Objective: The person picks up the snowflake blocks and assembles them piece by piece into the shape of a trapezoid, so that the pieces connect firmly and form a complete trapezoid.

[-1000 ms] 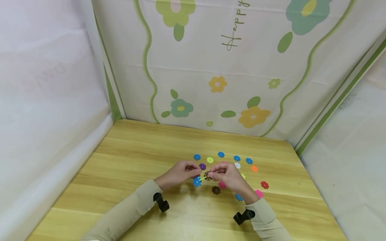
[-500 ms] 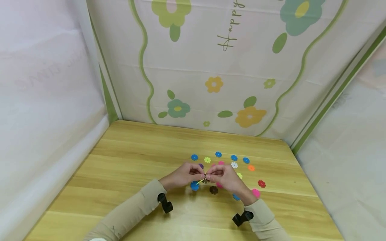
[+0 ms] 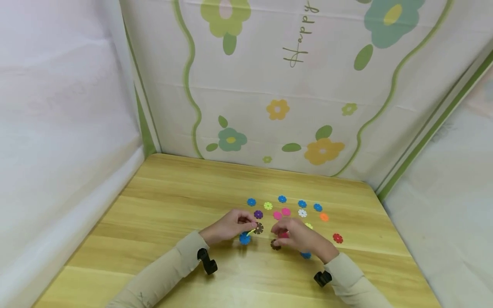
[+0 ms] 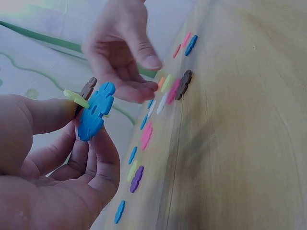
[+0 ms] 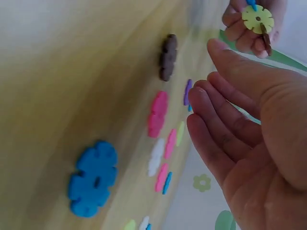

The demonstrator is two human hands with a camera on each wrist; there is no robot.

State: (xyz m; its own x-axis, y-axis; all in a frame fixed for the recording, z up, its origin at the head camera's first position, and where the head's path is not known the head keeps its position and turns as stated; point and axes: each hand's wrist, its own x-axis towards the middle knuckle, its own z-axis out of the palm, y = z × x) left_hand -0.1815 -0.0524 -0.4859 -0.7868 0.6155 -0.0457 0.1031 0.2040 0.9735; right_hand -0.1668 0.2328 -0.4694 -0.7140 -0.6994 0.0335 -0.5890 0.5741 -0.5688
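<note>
My left hand (image 3: 231, 225) pinches a small joined piece of notched plastic snowflake discs between thumb and fingers, above the table. In it a blue disc (image 4: 97, 111) and a brown disc (image 3: 259, 228) are slotted onto a yellow disc (image 5: 259, 20). My right hand (image 3: 295, 235) holds nothing; its fingers are loosely bent and the thumb stands apart from them. Below its fingertips, a loose brown disc (image 5: 168, 57) lies flat on the table, partly covered in the head view. Close by is a pink disc (image 5: 158, 114), and a blue disc (image 5: 93, 178) lies under the right wrist.
Several more loose discs are spread beyond the hands, among them a purple disc (image 3: 258, 214), a white disc (image 3: 302, 213), an orange disc (image 3: 324, 217) and a red disc (image 3: 337, 238). The wooden table (image 3: 185, 184) meets a flower-printed cloth (image 3: 254, 77) at the back.
Both hands first came together at the joined piece's brown disc. The right hand has since let go and moved right, toward the loose brown disc; the left keeps hold of the piece.
</note>
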